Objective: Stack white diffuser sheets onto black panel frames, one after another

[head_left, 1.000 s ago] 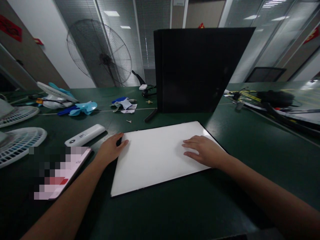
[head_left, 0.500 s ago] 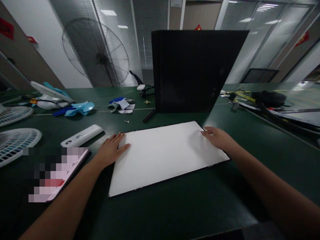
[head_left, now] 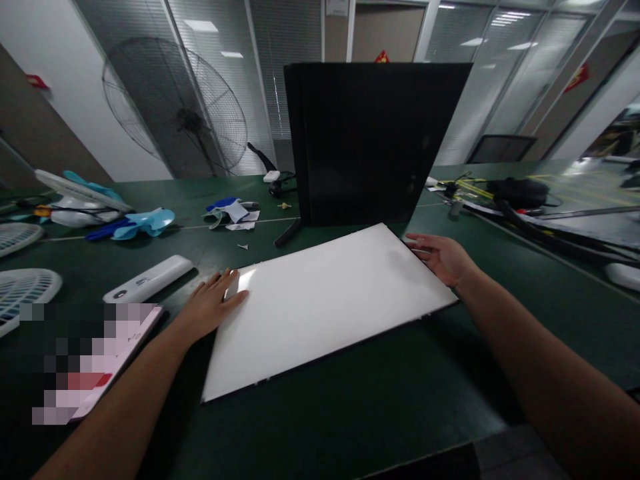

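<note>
A flat white rectangular panel [head_left: 325, 313] with a thin black edge lies at a slant on the green table, its right side raised a little. My left hand [head_left: 213, 303] rests at its far left corner, fingers stretched out along the edge and thumb apart on the white face. At the right edge, my right hand [head_left: 445, 260] holds the panel from the side; some of its fingertips are hidden by the edge. Behind the panel stands a large black screen-like slab [head_left: 375, 143].
On the left lie a white handheld device [head_left: 150, 279], a pink-edged object [head_left: 123, 360] partly pixelated, white fan grilles [head_left: 27, 290] and light blue fan blades [head_left: 145, 223]. Cloths and papers [head_left: 234, 212] sit farther back. Cables and a black bundle [head_left: 517, 193] are at the right.
The panel's right side has risen, its far corner nearer the black slab's base. My right hand has shifted from its top face to the outer side of the edge. The view has swung slightly right.
</note>
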The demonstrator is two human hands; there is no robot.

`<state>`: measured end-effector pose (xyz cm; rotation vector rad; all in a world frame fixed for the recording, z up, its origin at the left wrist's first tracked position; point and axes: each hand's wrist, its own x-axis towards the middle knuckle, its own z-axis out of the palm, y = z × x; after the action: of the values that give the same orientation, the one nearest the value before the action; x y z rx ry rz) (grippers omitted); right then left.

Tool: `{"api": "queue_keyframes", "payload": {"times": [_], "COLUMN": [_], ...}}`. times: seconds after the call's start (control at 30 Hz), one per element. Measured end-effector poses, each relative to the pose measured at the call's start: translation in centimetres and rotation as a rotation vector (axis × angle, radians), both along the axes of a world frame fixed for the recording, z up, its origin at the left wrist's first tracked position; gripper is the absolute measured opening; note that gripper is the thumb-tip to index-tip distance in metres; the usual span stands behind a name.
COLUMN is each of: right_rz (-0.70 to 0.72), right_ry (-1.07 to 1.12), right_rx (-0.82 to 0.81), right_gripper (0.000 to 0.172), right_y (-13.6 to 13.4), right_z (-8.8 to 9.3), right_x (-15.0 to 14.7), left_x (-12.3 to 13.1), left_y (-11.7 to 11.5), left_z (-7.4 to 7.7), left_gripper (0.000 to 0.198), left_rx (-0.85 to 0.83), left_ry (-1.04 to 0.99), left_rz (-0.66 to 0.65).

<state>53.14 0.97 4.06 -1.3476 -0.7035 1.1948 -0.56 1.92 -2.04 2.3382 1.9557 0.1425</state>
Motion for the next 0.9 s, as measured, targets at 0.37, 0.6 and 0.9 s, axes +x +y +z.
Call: {"api": "queue_keyframes", "payload": {"times": [0.37,0.6,0.9], "right_rz": [0.176,0.196,0.251], "right_ry": [-0.111,-0.24,-0.291], "right_rx": [-0.088,-0.183,-0.255], "right_gripper": [0.046,0.059,0.042], "right_y": [0.5,1.0,-2.2], "right_z": [-2.1,-3.7,-1.0], "right_x": [0.6,0.5,1.2], "left_x": [-0.1,1.7,11.3], "left_y": [0.0,-1.8,-15.4], "left_z": [-0.2,3.1,9.0], "left_gripper": [0.09,0.082,0.105], "left_rx": [-0.008,0.193,0.454], "left_ry": [-0.007,0.051,0.055], "left_rz": [0.015,-0.1,-0.469]}}
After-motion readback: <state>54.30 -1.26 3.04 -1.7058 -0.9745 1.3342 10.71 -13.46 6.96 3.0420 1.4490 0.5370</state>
